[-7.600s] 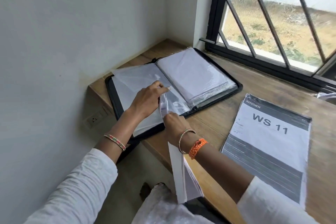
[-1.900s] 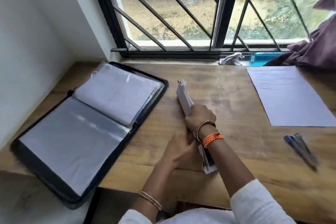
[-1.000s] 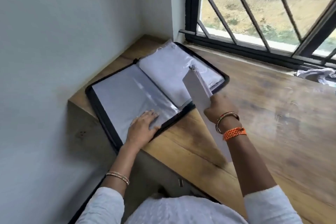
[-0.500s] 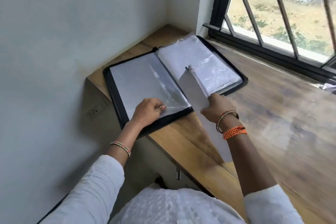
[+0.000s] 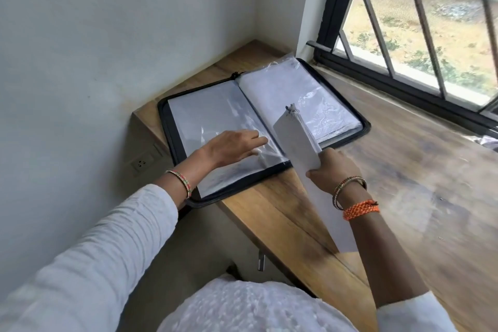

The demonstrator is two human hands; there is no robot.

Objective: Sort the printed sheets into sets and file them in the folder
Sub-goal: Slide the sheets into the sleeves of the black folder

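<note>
At the far left corner of the worktop (image 5: pixel 296 224) the folder (image 5: pixel 258 127) lies open, her left hand (image 5: pixel 231 147) spread flat on a slippery clear sleeve (image 5: pixel 215 127) while her right hand (image 5: pixel 332 170) pinches the light, floppy set of sheets (image 5: pixel 296 140) near its lower edge, best gripped there.

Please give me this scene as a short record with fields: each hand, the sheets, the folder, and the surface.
left hand: fingers on the clear sleeve of the near page, at its near edge
right hand: holds a set of sheets, tilted up, above the folder's near corner
folder: black, open flat, clear sleeves both sides
surface: wooden table by a window
</note>
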